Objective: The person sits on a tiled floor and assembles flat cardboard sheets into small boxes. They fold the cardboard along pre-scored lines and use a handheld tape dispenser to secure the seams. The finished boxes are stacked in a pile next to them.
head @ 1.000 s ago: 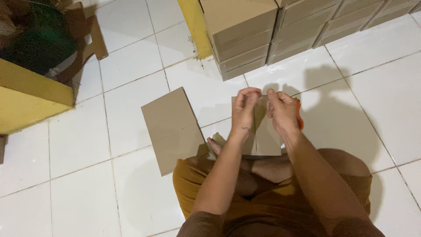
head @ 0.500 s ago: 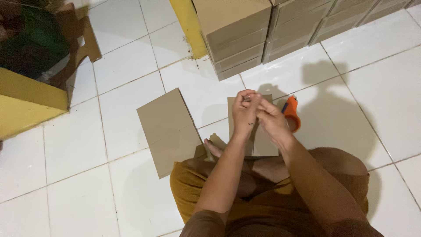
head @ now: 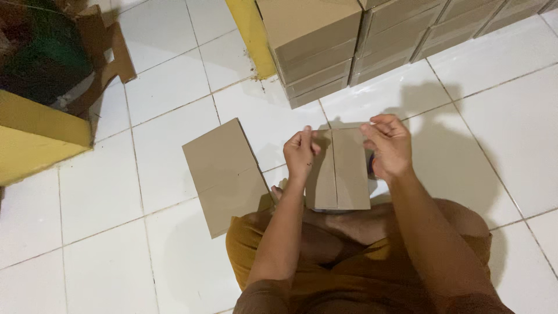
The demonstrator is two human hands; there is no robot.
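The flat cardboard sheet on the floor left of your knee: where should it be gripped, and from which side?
Probably by the far short edge of the flat cardboard sheet, coming from above and ahead. It lies flat on the tiled floor, its near corner tucked by the knee, so the far end is freest. The left hand is closest; both hands now pinch the folded cardboard piece.

Both hands, left (head: 300, 153) and right (head: 388, 145), hold a flat cardboard box (head: 339, 170).

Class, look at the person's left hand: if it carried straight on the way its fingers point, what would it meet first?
Probably the stacked cardboard boxes ahead of the left hand; depth is unclear.
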